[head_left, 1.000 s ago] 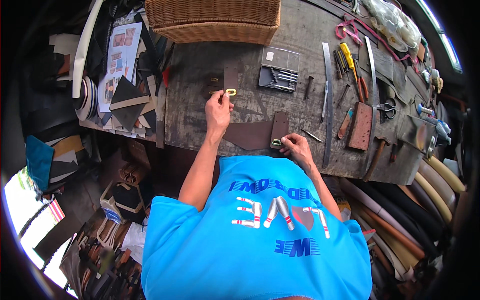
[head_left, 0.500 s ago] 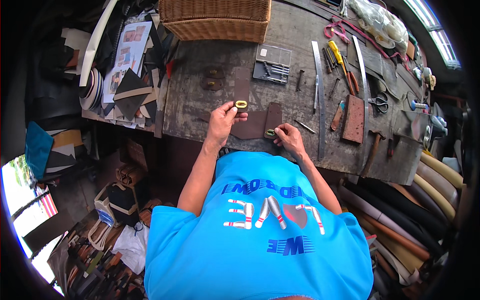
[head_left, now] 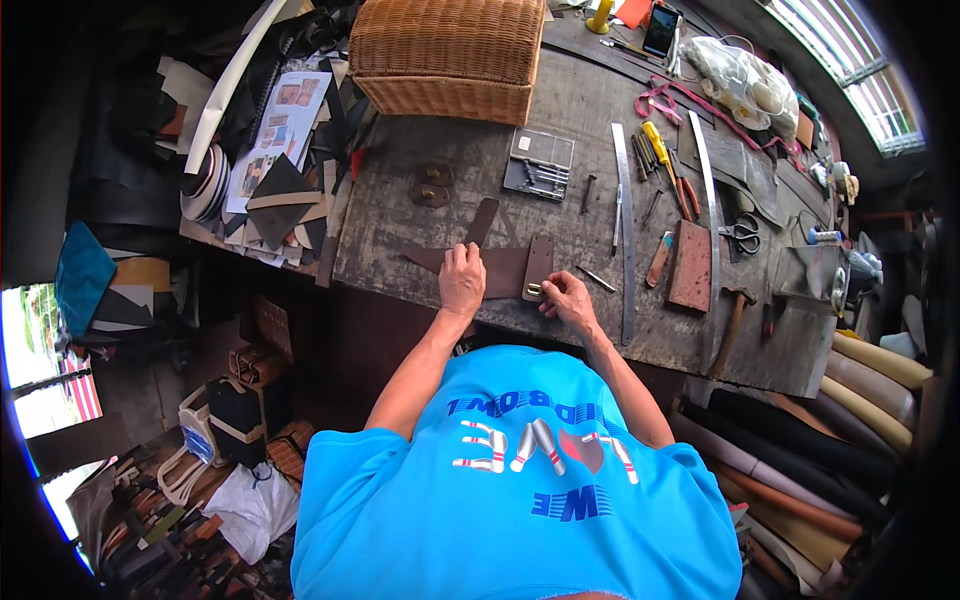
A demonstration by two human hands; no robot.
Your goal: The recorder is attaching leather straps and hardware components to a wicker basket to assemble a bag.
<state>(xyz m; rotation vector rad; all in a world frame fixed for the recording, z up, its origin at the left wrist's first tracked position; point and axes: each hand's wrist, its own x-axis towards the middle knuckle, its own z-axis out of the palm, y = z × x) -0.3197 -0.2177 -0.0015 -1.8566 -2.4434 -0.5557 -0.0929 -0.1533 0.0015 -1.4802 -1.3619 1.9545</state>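
My left hand (head_left: 462, 282) is closed, its fingers bunched down on the lower end of a dark brown leather strap (head_left: 484, 220); what lies under the fingertips is hidden. Beneath both hands lies a larger brown leather piece (head_left: 506, 270) with a pointed left end. My right hand (head_left: 568, 303) pinches at a small brass oval fitting (head_left: 534, 290) on the lower end of a second brown strap (head_left: 540, 260), which has small holes near its top. Beyond the left hand are two small brown leather pieces with metal fittings (head_left: 431, 194).
A wicker basket (head_left: 445, 60) stands at the back. An opened screwdriver case (head_left: 538, 165), steel rulers (head_left: 627, 240), a reddish block (head_left: 691, 265), scissors (head_left: 741, 235) and a hammer (head_left: 735, 320) lie to the right. Leather scraps (head_left: 275, 200) crowd the left; leather rolls (head_left: 790, 440) sit below right.
My left hand has turned palm down and lowered; the brass oval it held up is out of sight. The strap beside it now slants. My right hand stays at its fitting. The view has shifted.
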